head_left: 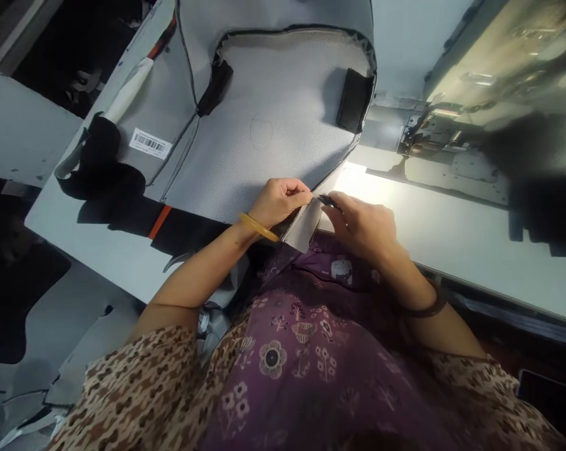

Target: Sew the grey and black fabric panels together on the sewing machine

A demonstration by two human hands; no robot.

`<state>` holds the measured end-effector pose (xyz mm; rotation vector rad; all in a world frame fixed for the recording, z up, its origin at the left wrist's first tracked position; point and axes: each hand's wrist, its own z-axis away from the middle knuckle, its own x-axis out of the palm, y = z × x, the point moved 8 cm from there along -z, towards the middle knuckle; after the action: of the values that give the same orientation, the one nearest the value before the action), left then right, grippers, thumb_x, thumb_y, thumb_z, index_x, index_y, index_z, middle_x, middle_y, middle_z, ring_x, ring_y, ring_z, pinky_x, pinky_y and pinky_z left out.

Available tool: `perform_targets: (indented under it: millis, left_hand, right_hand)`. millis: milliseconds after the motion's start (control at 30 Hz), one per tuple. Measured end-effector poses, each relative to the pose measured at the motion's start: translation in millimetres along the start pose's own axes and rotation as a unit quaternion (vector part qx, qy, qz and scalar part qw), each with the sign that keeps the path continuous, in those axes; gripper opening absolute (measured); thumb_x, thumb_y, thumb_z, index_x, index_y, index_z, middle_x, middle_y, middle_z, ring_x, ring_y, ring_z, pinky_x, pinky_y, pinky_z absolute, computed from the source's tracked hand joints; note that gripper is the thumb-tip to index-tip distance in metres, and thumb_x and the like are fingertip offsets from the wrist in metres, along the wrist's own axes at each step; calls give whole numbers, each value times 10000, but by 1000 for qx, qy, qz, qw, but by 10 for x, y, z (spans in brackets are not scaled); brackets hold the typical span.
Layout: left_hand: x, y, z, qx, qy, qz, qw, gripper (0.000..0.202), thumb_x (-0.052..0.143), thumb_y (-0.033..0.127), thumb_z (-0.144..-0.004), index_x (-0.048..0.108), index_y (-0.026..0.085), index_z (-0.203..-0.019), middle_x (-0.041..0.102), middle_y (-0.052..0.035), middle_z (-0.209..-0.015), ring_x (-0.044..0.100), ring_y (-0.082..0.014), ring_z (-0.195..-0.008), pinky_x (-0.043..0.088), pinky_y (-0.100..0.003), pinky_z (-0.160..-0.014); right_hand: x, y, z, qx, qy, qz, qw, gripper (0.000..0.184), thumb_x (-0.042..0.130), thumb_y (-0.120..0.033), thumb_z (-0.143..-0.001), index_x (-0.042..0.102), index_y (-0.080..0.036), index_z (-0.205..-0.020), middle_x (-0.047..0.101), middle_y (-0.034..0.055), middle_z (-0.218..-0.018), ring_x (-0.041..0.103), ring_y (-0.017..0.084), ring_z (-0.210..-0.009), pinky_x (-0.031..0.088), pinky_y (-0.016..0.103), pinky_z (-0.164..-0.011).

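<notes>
Pinching the edge of a grey mesh cover [304, 222] beside the white surface [433, 238], the left hand [280, 202] gripped it while the right hand [362, 228] closed on a small black tool [327, 200]; a slipped tip could snag the mesh.

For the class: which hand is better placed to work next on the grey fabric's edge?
Likely the right hand: it holds a small black tool at that edge, while the left hand is busy pinching the fabric.
</notes>
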<state>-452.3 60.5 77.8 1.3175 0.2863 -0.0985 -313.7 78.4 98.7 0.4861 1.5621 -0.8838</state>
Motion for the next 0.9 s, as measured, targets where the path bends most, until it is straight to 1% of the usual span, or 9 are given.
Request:
perform_targets:
  millis: [133, 333, 467, 700, 900]
  left_hand:
    - [14, -4, 13, -15, -4, 19, 1000, 173, 589, 288, -690, 602, 116, -685, 466, 29, -525, 396, -44, -482, 299, -173, -454]
    - [12, -19, 2, -7, -3, 29, 1000, 161, 591, 276, -690, 599, 115, -673, 468, 29, -511, 403, -46, -470, 300, -167, -437]
    - [8, -12, -5, 4, -1, 23, 1000, 148, 588, 261, -695, 601, 116, -668, 485, 26, -522, 411, -46, -479, 310, -164, -442]
    - [16, -9, 2, 4, -6, 27, 1000, 141, 585, 254, -699, 599, 118, -665, 477, 28, -513, 410, -46, -473, 306, -166, -437]
    - [6, 6, 7, 17, 3, 4, 1000, 149, 586, 258, -698, 611, 114, -672, 505, 25, -531, 429, -49, -486, 320, -169, -455]
  right_hand:
    - [2, -22, -33, -7, 2, 10, 1000, 398, 305, -466, -927, 571, -240, -1118, 670, 44, -907, 513, 140, -591, 141, 270, -501]
    - [8, -35, -39, -7, 0, 18, 1000, 389, 322, -470, -924, 562, -253, -1140, 672, 38, -937, 515, 142, -593, 131, 266, -503]
    - [2, -32, -40, -8, -4, 17, 1000, 388, 321, -468, -925, 563, -256, -1142, 672, 39, -928, 506, 135, -581, 134, 265, -501]
    - [12, -28, -39, -20, -2, 16, 1000, 383, 328, -466, -921, 566, -261, -1141, 667, 34, -916, 496, 127, -569, 138, 271, -494]
    - [-7, -30, -45, -18, -6, 21, 1000, 353, 349, -455, -914, 581, -259, -1093, 667, 31, -868, 481, 120, -555, 134, 271, -501]
